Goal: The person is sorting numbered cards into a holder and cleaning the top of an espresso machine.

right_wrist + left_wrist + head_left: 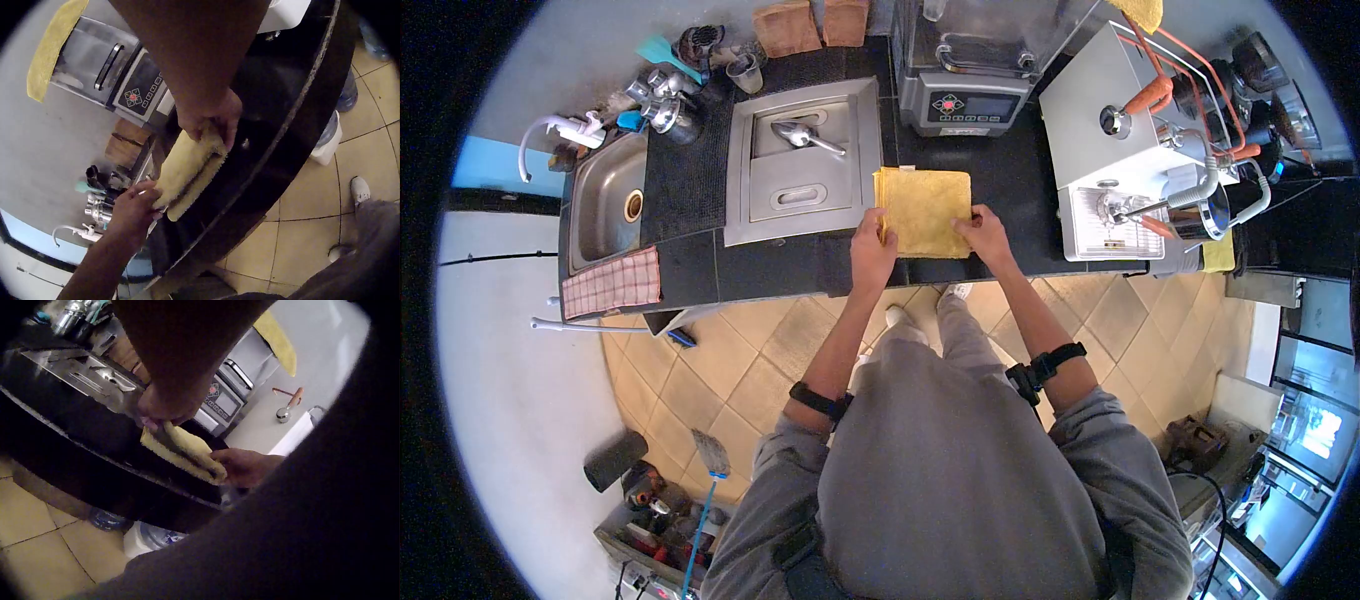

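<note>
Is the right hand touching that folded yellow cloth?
Touching. The head view shows the right hand gripping the folded yellow cloth at its right edge, with fingers on the fabric.

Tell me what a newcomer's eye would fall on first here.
Probably the folded yellow cloth, bright against the dark counter, gripped at its sides by the left hand and right hand. Next, likely, the white coffee machine with orange pipes at the counter's right. The checked cloth at the front of the sink, far left, might come third.
</note>
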### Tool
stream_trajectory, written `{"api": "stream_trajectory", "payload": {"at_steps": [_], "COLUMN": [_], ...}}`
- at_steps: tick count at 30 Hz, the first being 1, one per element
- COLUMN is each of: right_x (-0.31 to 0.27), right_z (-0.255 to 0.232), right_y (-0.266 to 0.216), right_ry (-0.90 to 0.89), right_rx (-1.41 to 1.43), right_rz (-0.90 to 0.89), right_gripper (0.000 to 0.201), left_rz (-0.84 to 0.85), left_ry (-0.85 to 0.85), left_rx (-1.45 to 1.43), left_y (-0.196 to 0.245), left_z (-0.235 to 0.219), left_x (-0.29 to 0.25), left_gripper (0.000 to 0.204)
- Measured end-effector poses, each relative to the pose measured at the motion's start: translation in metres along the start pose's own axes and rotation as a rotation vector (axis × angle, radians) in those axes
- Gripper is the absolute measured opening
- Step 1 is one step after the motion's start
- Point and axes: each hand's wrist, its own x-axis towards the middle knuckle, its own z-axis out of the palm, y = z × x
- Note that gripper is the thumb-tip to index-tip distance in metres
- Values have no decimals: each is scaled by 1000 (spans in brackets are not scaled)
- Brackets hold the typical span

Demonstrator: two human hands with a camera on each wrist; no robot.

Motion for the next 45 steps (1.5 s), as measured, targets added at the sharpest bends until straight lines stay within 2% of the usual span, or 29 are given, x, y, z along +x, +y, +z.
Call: {"api": "stream_trajectory", "payload": {"at_steps": [2,3,5,7,8,9,10,13,14,15,16,18,19,20,21,23,24,25,27,28,29,31,33,34,35,37,39,40,45], "right_x": [4,5,2,8,0,8,-20,-23,-13,1,-7,-40,-58,-74,-89,-110,-118,-125,-141,-152,-169,-169,-173,-172,-172,-166,-146,-147,-80], "right_z": [10,11,15,20,18,27,5,5,17,26,10,-29,-51,-75,-98,-134,-149,-164,-191,-206,-226,-248,-276,-289,-302,-329,-365,-376,-457], "right_y": [12,11,10,16,1,20,-28,-32,-14,5,-16,-64,-89,-115,-137,-157,-162,-168,-180,-189,-212,-208,-218,-223,-227,-230,-221,-228,-195], "right_ry": [23,48,72,96,110,19,-123,-199,-105,-14,7,-169,-146,-241,-338,-351,-365,-382,-332,-293,-241,-168,-94,-75,-80,-3,15,28,77], "right_rx": [4,5,-56,-137,-106,2,170,363,279,191,190,237,238,304,368,425,541,657,717,780,760,857,829,787,792,650,477,478,195], "right_rz": [-14,-27,-67,-97,-98,-106,34,10,-145,-295,-300,-160,-160,-100,-41,-12,1,10,-32,-67,-6,-118,-162,-242,-247,-335,-400,-411,-391], "right_gripper": [45,47,48,53,53,55,56,52,55,57,57,50,50,47,44,42,44,46,46,46,49,52,52,51,51,52,50,48,41], "left_rz": [154,159,14,86,81,82,123,204,234,117,-4,26,37,-26,-10,-335,-421,-408,-503,-416,-410,-396,-205,-89,-4,69,172,212,309], "left_ry": [78,77,28,-5,-30,-58,-74,-52,-55,-156,-260,-249,-233,-302,-315,-509,-683,-691,-887,-1008,-1017,-1068,-1089,-1021,-927,-821,-772,-780,-719], "left_rx": [108,108,136,211,215,219,189,210,199,142,91,6,-78,-248,-255,-690,-715,-717,-1141,-1200,-1199,-1521,-1499,-1407,-1328,-1132,-1054,-1013,-865], "left_y": [-22,-20,-14,-22,-17,-12,-21,-22,-19,-17,-13,2,8,-4,7,36,31,44,77,120,141,176,234,256,274,331,369,384,447], "left_z": [7,5,6,6,4,0,1,-1,-3,-6,-10,-11,-10,-1,2,1,7,11,22,8,9,12,1,-1,0,-6,1,6,63], "left_x": [0,-1,-6,-3,-2,-2,3,5,4,3,1,-5,-8,-4,-5,-12,-9,-9,-18,-25,-24,-18,-10,-4,4,13,29,38,77], "left_gripper": [40,40,47,54,54,55,55,50,50,45,41,37,34,36,36,40,60,60,74,84,84,81,83,77,61,52,49,48,45]}}
